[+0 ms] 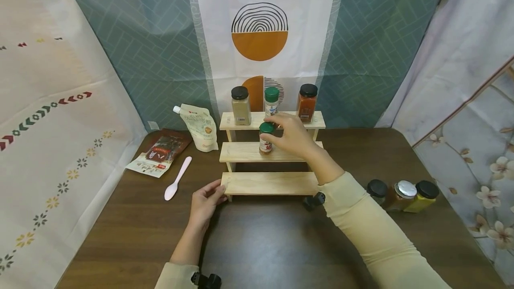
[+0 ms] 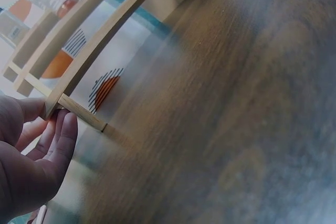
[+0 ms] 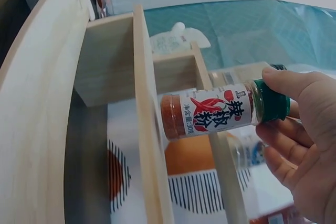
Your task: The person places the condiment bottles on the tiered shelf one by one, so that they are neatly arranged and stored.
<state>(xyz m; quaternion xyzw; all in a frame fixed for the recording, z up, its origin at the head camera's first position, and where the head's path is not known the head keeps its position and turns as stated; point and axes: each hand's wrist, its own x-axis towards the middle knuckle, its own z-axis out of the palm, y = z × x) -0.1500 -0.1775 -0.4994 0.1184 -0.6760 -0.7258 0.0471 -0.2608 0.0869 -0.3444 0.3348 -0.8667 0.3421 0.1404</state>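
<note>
A three-step wooden rack (image 1: pixel 269 183) stands on the dark table. My right hand (image 1: pixel 294 136) pinches the green cap of a chili powder jar (image 3: pixel 207 109), whose base is at the middle step. The jar has a white label with red peppers and reddish powder inside. My left hand (image 1: pixel 206 203) grips the left end of the lowest step, thumb above and fingers beneath, as the left wrist view shows. On the top step are a black-capped jar of pale powder (image 1: pixel 241 108), a green-capped jar (image 1: pixel 271 97) partly behind my right hand, and a black-capped jar of red powder (image 1: pixel 307 104).
At right, beside my sleeve, stand a black-capped jar (image 1: pixel 377 189), a silver-capped jar (image 1: pixel 403 193) and a yellow jar (image 1: pixel 421 196). Left of the rack are a spouted pouch (image 1: pixel 197 127), a brown packet (image 1: pixel 162 150) and a pink spoon (image 1: pixel 177 179). A patterned curtain (image 1: pixel 160 57) hangs behind.
</note>
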